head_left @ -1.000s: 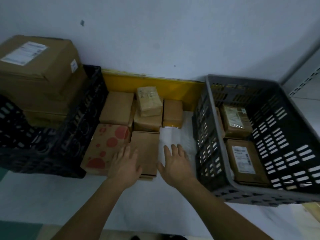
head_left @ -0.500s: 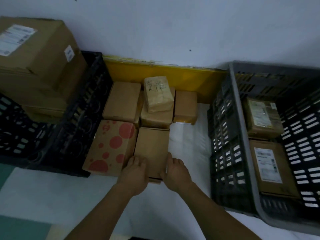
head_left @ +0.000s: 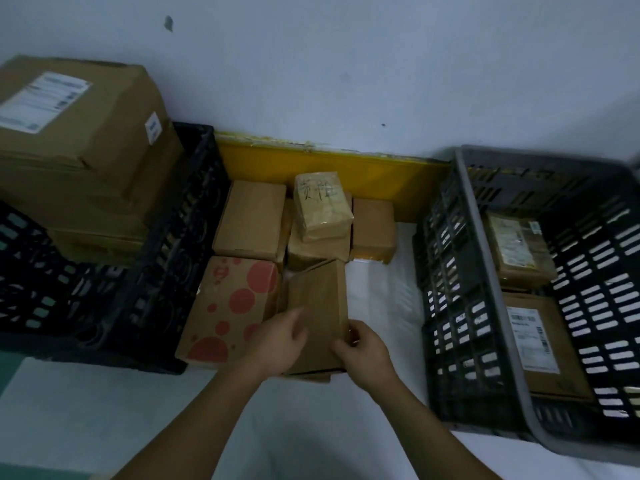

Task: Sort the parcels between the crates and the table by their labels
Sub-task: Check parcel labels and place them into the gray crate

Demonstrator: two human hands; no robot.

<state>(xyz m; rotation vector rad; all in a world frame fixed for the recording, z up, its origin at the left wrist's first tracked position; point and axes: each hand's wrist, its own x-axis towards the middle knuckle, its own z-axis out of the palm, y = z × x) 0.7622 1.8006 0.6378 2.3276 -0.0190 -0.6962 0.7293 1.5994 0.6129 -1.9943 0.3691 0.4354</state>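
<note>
A plain brown parcel lies on the white table between two crates, its far end tilted up. My left hand grips its near left side and my right hand grips its near right edge. Left of it sits a box with red dots. Behind it are several brown parcels, one with handwriting stacked on top. The grey crate on the right holds two labelled parcels. The black crate on the left holds large labelled boxes.
A white wall with a yellow strip closes off the back of the table. A strip of bare white table lies between the parcels and the grey crate. A teal floor patch shows at the lower left.
Both hands went from lying flat near the plain parcel to gripping its near end. The parcel has lifted and tilted. The view shifted a little.
</note>
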